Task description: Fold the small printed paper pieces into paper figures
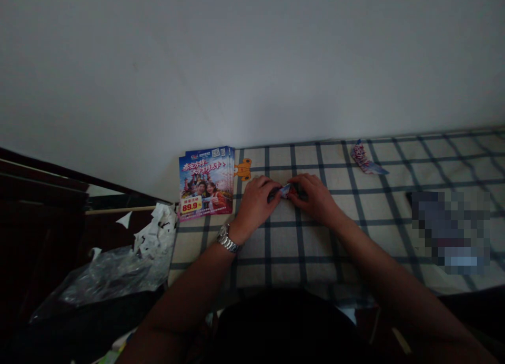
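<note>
The person's left hand [254,206] and right hand [313,198] meet low over a checked cloth [276,269], their fingertips pinching a small folded paper [284,191] between them, its blue and white printed creases showing at the centre. The fingers curl inward, and the hands nearly touch. The cloth is a pale, woven fabric crossed by dark blue-grey lines. A steel link wristwatch [226,239] circles the left wrist. Beyond the left hand, a stack of glossy leaflets [205,182] lies at the cloth's edge, just beside a flat orange cutout [243,169]. A narrow, twisted printed paper strip [365,159] lies farther right, near a white wall [252,64]. A pixelated shape [450,232] on the right is too obscured to identify. Off the cloth's left edge, torn white paper scraps [155,230] heap against a crumpled clear plastic sheet [114,274].
</note>
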Tool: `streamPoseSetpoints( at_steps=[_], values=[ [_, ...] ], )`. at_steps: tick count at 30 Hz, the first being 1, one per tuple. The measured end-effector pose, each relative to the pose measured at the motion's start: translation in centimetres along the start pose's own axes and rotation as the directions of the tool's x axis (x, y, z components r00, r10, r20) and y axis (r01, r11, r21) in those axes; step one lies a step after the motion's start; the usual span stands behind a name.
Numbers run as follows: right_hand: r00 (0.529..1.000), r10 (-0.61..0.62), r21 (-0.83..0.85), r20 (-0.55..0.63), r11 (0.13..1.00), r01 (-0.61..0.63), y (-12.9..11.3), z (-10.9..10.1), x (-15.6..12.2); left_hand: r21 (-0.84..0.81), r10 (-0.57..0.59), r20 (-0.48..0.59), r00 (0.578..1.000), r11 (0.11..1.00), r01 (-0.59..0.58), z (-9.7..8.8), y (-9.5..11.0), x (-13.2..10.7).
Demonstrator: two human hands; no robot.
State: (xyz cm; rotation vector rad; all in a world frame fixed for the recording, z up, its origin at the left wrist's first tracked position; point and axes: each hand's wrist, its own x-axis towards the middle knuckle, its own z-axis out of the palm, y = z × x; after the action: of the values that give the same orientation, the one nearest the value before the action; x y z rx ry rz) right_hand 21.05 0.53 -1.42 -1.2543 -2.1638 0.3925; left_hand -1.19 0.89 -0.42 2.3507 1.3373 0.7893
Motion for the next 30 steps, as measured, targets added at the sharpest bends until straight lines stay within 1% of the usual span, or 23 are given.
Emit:
streamPoseSetpoints(
  at_steps=[4,7,11,13,16,19,22,25,27,30],
  values=[
    [1.0,-0.006,0.013,-0.005,1.0,0.006,0.0,0.0,-0.1,-0.019,0.004,-0.005,1.0,1.0,-0.004,0.1,-0.2,0.0],
    [1.0,0.008,0.036,-0.013,0.999,-0.008,-0.2,-0.1,-0.2,-0.072,0.01,-0.018,1.0,0.997,-0.011,0.0,-0.1,0.0],
    [0.997,0.076,0.134,0.0,0.988,-0.075,-0.7,-0.5,-0.2,-0.18,0.025,-0.044,0.999,0.983,-0.033,-0.3,0.1,0.1],
    [0.993,0.12,0.202,0.008,0.972,-0.119,-0.9,-0.8,-0.3,-0.23,0.033,-0.034,0.999,0.972,-0.04,-0.3,0.1,0.0],
    [0.98,0.197,0.358,0.016,0.914,-0.189,-1.0,-0.9,-0.3,-0.315,0.009,-0.011,1.0,0.949,-0.012,-0.3,0.1,-0.1],
    [0.965,0.261,0.537,0.027,0.811,-0.234,-1.0,-0.8,-0.5,-0.465,-0.046,-0.009,0.999,0.885,0.037,-0.1,0.1,-0.2],
    [0.955,0.29,0.645,0.059,0.719,-0.258,-1.0,-0.7,-0.5,-0.567,-0.099,-0.019,0.995,0.821,0.071,0.0,0.3,-0.1],
    [0.943,0.313,0.726,0.112,0.622,-0.293,-1.3,-0.8,-0.4,-0.598,-0.131,-0.018,0.991,0.796,0.094,-0.1,0.4,-0.1],
    [0.936,0.32,0.738,0.146,0.595,-0.319,-1.4,-0.9,-0.4,-0.603,-0.139,-0.009,0.99,0.791,0.106,-0.2,0.4,-0.1],
    [0.93,0.328,0.699,0.165,0.626,-0.345,-1.5,-1.1,-0.3,-0.626,-0.141,0.015,0.99,0.77,0.119,-0.3,0.4,-0.1]
  ],
)
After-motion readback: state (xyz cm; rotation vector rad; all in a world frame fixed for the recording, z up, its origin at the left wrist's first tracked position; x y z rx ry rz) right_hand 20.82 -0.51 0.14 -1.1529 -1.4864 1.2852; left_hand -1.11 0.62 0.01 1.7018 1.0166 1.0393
